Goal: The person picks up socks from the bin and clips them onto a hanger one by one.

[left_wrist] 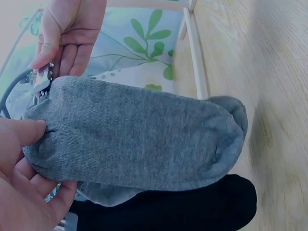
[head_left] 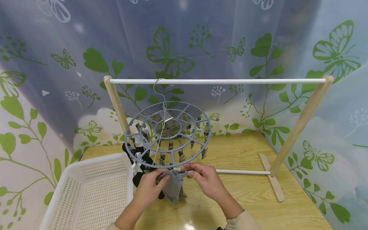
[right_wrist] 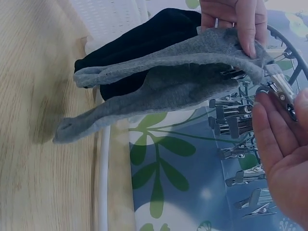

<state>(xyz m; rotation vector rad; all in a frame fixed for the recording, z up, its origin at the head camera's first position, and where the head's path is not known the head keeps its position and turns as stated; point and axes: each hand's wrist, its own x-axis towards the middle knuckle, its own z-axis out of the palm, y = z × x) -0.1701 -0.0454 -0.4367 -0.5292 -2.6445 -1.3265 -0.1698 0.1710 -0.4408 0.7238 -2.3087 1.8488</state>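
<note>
A grey sock point(left_wrist: 139, 134) hangs just below the front rim of a round grey-blue clip hanger point(head_left: 161, 166). My left hand point(head_left: 149, 188) pinches the sock's cuff between thumb and fingers. On the other side of the cuff, my right hand point(head_left: 208, 180) holds a metal clip point(right_wrist: 281, 86) between thumb and fingers, with the clip's jaws at the edge of the cuff. A second grey sock point(right_wrist: 159, 98) hangs close behind, its top near another clip. Black socks point(left_wrist: 192, 207) hang to the left of the grey ones.
The hanger's hook is over the white rail point(head_left: 218, 81) of a wooden stand point(head_left: 302, 124). Several metal clips point(head_left: 181, 156) dangle from the hanger. A white slotted basket point(head_left: 69, 172) stands at left on the wooden table point(head_left: 238, 195). A patterned curtain point(head_left: 201, 41) hangs behind.
</note>
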